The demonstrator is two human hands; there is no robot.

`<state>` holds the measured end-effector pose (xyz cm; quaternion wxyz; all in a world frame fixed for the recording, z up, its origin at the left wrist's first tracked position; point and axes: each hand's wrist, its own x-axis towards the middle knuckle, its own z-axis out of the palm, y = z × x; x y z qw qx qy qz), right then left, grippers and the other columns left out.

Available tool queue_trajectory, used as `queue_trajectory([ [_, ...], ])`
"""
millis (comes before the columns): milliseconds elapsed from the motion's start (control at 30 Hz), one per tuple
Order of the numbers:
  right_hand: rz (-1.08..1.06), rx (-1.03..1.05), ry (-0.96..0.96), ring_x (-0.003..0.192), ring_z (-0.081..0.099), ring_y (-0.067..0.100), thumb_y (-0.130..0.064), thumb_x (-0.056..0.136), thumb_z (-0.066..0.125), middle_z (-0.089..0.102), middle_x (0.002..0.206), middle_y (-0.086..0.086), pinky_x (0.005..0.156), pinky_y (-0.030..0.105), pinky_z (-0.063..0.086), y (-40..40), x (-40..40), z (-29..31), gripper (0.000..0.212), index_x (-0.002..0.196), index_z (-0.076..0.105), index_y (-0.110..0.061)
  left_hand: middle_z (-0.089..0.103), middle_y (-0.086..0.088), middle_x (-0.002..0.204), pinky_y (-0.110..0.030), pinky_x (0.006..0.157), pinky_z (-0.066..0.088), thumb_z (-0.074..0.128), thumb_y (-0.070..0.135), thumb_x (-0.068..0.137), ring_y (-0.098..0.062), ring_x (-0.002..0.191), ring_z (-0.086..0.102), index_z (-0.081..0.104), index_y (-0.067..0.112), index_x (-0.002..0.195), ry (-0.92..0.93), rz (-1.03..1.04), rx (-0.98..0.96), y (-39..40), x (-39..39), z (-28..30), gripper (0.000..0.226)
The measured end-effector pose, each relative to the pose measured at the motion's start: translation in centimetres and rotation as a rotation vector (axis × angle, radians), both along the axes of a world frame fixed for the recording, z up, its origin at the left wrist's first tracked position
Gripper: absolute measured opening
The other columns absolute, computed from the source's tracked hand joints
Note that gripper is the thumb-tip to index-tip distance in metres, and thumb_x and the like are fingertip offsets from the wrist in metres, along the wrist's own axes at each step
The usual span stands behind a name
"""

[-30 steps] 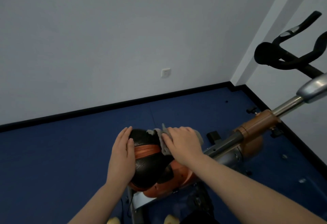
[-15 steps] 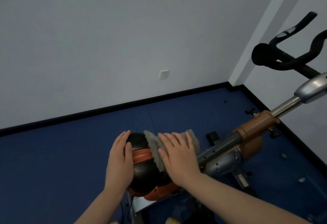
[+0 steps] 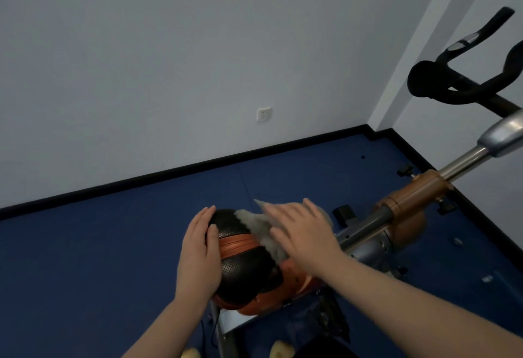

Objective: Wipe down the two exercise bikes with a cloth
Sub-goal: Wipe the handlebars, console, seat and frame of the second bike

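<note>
A grey cloth (image 3: pixel 261 229) lies spread over the right half of the saddle (image 3: pixel 240 261) of an exercise bike (image 3: pixel 368 233), low in the middle of the head view. The right hand (image 3: pixel 300 233) presses flat on the cloth, its fingers straight and a little spread, pointing up and to the left; its outline is smeared with blur. The cloth shows past the fingertips as a pale, fuzzy edge and hangs a bit over the saddle's far rim.

The saddle is black and perforated, with an orange-brown band across its middle and an orange-brown underside. The left hand (image 3: pixel 199 253) rests against the saddle's left side, palm on the black cover, fingers straight and together and laid along the curve, thumb on top near the band. It holds nothing besides.

From beneath the saddle a dark grey bar runs up and to the right into a brown sleeve (image 3: pixel 416 193), then a shiny metal post (image 3: pixel 464 162) that climbs toward the right edge. Above it stand the black handlebars (image 3: pixel 458 86), curved, with a silver patch on one grip.

The bike stands on a dark blue floor (image 3: pixel 99 244) edged by a black skirting board (image 3: pixel 169 173). The wall (image 3: pixel 169 46) behind is pale grey and carries a white socket (image 3: pixel 264 114). At the bottom edge two pale yellow shoe tips (image 3: pixel 278 349) peep in
</note>
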<state>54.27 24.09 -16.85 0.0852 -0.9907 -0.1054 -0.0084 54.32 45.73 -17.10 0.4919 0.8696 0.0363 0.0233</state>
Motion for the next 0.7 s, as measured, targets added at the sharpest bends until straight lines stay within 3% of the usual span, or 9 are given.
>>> queue_trajectory([
  [67,-0.234,-0.003,-0.029,0.125,0.047,0.011,-0.049,0.1,0.02,0.057,0.132,-0.013,0.115,0.038,0.022,0.0,0.2,0.0,0.052,0.141,0.047,-0.031,0.04,0.011,0.149,-0.034,0.116,0.028,0.037,0.029,0.104,-0.005,0.136,0.035,0.045,0.031,0.143,-0.005,0.013,-0.005,-0.1,-0.1,-0.1,0.04],
  [133,-0.318,0.032,-0.02,0.125,0.046,0.014,-0.051,0.099,0.015,0.058,0.13,-0.012,0.116,0.044,0.021,2.0,-0.4,-0.2,0.057,0.137,0.051,-0.03,0.04,0.011,0.15,-0.038,0.115,0.03,0.038,0.032,0.103,-0.007,0.136,0.036,0.042,0.033,0.144,0.01,0.046,-0.022,-0.2,-0.4,-0.3,0.041],
  [200,-0.209,0.071,-0.031,0.132,0.041,0.014,-0.052,0.099,0.013,0.052,0.137,-0.013,0.118,0.048,0.016,3.6,-1.2,-0.7,0.056,0.142,0.043,-0.033,0.039,0.008,0.15,-0.042,0.113,0.034,0.04,0.038,0.101,-0.011,0.135,0.038,0.035,0.035,0.147,0.064,0.075,-0.039,-0.1,-0.6,-0.5,0.046],
  [300,-0.012,0.08,-0.01,0.13,0.042,0.011,-0.053,0.099,0.017,0.049,0.141,-0.014,0.116,0.039,0.02,2.5,-0.6,-0.2,0.053,0.145,0.038,-0.035,0.034,0.01,0.152,-0.037,0.113,0.031,0.048,0.045,0.096,-0.008,0.135,0.036,0.022,0.035,0.152,0.112,0.025,-0.046,0.5,-1.4,-0.8,0.063],
  [400,0.041,0.061,0.033,0.109,0.056,0.013,-0.053,0.1,0.019,0.062,0.123,-0.011,0.094,0.033,0.038,2.0,1.2,0.5,0.05,0.132,0.051,-0.031,0.031,0.015,0.147,-0.033,0.112,0.029,0.057,0.055,0.086,-0.003,0.133,0.031,0.013,0.037,0.153,0.103,-0.05,-0.049,1.2,-2.9,-1.1,0.082],
  [500,-0.038,0.04,0.082,0.094,0.062,0.019,-0.052,0.101,0.017,0.066,0.107,-0.006,0.073,0.035,0.036,4.3,3.1,0.7,0.048,0.115,0.056,-0.027,0.027,0.019,0.149,-0.035,0.114,0.029,0.058,0.072,0.077,-0.003,0.136,0.029,0.001,0.043,0.153,0.137,-0.098,-0.086,1.6,-4.3,-1.4,0.1],
  [600,-0.038,0.101,0.159,0.105,0.06,0.023,-0.051,0.102,0.016,0.063,0.119,-0.002,0.079,0.038,0.041,7.2,4.3,0.9,0.048,0.125,0.05,-0.026,0.022,0.022,0.152,-0.046,0.116,0.029,0.057,0.074,0.072,-0.009,0.141,0.027,-0.008,0.048,0.151,0.18,-0.137,-0.122,2.1,-5.0,-1.7,0.105],
  [700,0.045,0.147,0.153,0.122,0.05,0.02,-0.05,0.102,0.02,0.05,0.14,-0.006,0.093,0.041,0.042,8.8,4.6,1.0,0.049,0.141,0.04,-0.03,0.024,0.024,0.149,-0.047,0.114,0.033,0.063,0.077,0.069,-0.009,0.138,0.031,-0.012,0.058,0.145,0.207,-0.184,-0.182,2.6,-5.4,-1.8,0.108],
])
